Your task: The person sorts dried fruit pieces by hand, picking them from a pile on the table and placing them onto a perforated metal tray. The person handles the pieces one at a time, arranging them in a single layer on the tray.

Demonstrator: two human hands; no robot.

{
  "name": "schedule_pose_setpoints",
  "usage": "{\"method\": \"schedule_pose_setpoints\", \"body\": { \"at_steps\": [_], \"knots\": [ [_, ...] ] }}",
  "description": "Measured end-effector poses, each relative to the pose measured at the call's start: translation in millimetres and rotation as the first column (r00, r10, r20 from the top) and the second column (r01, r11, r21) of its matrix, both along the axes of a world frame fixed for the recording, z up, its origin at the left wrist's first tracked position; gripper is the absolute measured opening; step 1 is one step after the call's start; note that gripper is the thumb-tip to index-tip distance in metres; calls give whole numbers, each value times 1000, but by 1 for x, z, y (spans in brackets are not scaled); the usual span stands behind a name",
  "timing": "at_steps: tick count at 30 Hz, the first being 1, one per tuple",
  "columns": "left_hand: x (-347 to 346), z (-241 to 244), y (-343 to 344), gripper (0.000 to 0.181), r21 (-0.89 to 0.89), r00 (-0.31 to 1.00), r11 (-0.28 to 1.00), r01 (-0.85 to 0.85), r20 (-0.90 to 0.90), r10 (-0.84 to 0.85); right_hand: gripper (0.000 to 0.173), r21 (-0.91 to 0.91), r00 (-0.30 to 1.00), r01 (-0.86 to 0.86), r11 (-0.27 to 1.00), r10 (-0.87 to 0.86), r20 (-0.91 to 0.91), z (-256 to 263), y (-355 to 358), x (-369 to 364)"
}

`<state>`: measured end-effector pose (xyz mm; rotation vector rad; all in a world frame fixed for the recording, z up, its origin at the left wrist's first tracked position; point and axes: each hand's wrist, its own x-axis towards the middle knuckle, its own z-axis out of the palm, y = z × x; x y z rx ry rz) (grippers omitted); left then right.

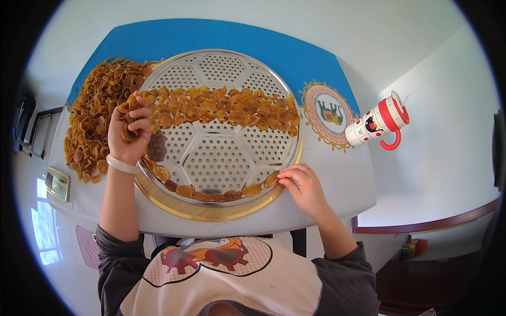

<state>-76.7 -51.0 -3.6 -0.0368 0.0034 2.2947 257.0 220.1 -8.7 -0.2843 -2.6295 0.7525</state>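
My left hand (132, 134) is raised over the left side of the tray, its fingers closed around a small bunch of dried brown slices (127, 118). At the lower right rim, the fingertips of my right hand (302, 185) pinch one amber slice (271, 179) that lies at the edge of the round perforated metal tray (219, 162). A broad band of overlapping slices (221, 106) crosses the tray's middle. Along its near rim runs a single curved row of slices (202, 196). A large heap of the same slices (89, 106) lies left of the tray.
Under the tray shows a gold-rimmed round mat (205, 212). To the right lie an elephant-patterned placemat (329, 112) and a red-and-white handled tumbler (375, 120). A phone (58, 184) rests at the table's left edge. Blue cloth (253, 43) covers the far side.
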Motion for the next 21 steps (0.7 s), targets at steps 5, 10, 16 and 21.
{"method": "schedule_pose_setpoints", "body": {
  "at_steps": [5, 10, 16, 21],
  "knots": [
    [0, -3, 0, 33, -2, 1000, 1000, 14, -6, -14, 9, -17, 1000, -30, 999, 30, 6, 5, -2, -4],
    [0, -4, -1, 35, 10, 999, 999, 31, -27, -30, 9, -37, 997, -67, 997, 68, 41, 4, -1, -4],
    [2, -4, 2, 35, 11, 999, 999, 38, -28, -37, 8, 1, 996, -80, 997, 80, 28, 2, -1, -5],
    [8, 7, 4, 29, -35, 999, 999, 31, 17, -30, 8, -25, 996, -82, 996, 83, 35, 10, -1, -10]
  ]
}}
